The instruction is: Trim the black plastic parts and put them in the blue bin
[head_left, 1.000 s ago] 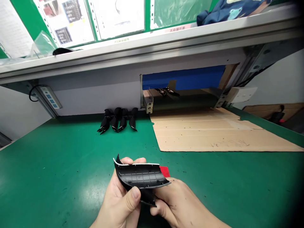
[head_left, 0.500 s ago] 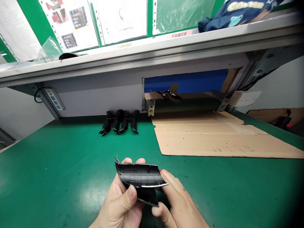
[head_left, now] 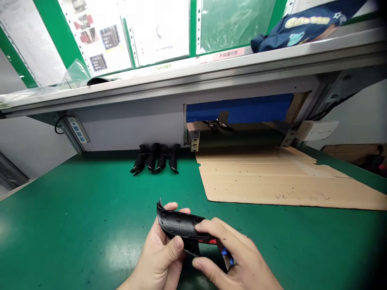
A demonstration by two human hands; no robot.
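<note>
A black curved plastic shell [head_left: 178,224], its ribbed inner face turned up, lies in my left hand [head_left: 163,253]. The left thumb presses its near edge while other fingers support it from behind. Below it, a second black wall [head_left: 191,246] of the piece shows. My right hand [head_left: 236,253] reaches in from the right, its index fingertip on the shell's right end and its thumb near the lower wall. Within the right hand's curl is a small tool with red and blue parts [head_left: 225,254]; its kind is mostly hidden.
Several glossy black shells [head_left: 155,159] stand in a row at the back of the green table [head_left: 90,209]. A cardboard sheet [head_left: 256,181] lies back right, before an opening with a blue flap [head_left: 242,108]. A metal shelf edge [head_left: 181,80] runs above.
My right index finger has moved onto the shell's right end, and the tool's red and blue parts now show. The shell looks slightly more tilted. The whole view has shifted a little.
</note>
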